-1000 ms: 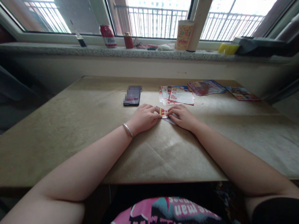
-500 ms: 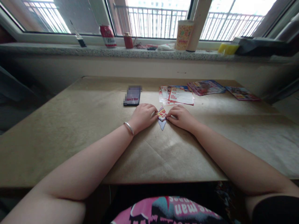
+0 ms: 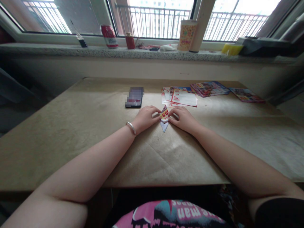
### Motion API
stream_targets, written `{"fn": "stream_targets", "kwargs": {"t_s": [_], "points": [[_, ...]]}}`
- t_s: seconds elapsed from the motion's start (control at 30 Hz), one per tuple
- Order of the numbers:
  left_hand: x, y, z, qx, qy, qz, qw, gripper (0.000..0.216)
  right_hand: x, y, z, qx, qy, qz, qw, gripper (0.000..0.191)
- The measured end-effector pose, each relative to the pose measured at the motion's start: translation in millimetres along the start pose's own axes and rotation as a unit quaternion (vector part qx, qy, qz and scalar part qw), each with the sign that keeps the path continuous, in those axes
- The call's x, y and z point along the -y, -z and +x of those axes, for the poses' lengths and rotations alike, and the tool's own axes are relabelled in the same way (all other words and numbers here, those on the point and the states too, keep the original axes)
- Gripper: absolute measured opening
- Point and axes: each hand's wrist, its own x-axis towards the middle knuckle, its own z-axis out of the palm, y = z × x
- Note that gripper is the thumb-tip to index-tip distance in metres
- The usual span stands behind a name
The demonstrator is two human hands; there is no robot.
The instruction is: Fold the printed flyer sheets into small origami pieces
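A small folded piece of printed paper (image 3: 164,118), red and yellow on top with a pale blue point toward me, lies on the brown table (image 3: 95,133). My left hand (image 3: 145,117), with a silver bangle on the wrist, pinches its left edge with curled fingers. My right hand (image 3: 182,117) pinches its right edge the same way. Both hands rest on the tabletop, close together, with the paper between them.
A dark phone (image 3: 134,97) lies just behind my left hand. A stack of flyers (image 3: 180,96) and two more leaflets (image 3: 209,88) (image 3: 247,95) lie behind and right. On the windowsill stand a red can (image 3: 109,36), a paper cup (image 3: 186,35) and small items.
The folded paper has turned so its pale blue point faces me. Both hands have shifted slightly and still pinch it from either side.
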Motion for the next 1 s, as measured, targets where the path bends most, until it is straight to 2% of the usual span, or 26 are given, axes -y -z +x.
{"fn": "stream_targets", "kwargs": {"t_s": [0.17, 0.63, 0.83, 1.0], "points": [[0.2, 0.3, 1.1, 0.004, 0.014, -0.017, 1.000, 0.019, -0.3, 0.0, 1.3, 0.009, -0.016, -0.006, 1.000, 0.038], [8.4, -6.6, 3.7, -0.010, -0.051, -0.065, 0.997, 0.010, -5.6, -5.8, 5.1, -0.001, -0.001, -0.003, 1.000, 0.010], [8.6, -7.6, 3.1, -0.022, -0.079, -0.031, 0.996, 0.008, -8.6, -2.9, 7.6, -0.026, 0.050, -0.025, 0.998, 0.009], [7.9, -7.2, 3.8, -0.011, -0.112, 0.009, 0.994, 0.015, -6.0, 1.5, 8.3, -0.007, 0.069, -0.046, 0.997, 0.014]]}}
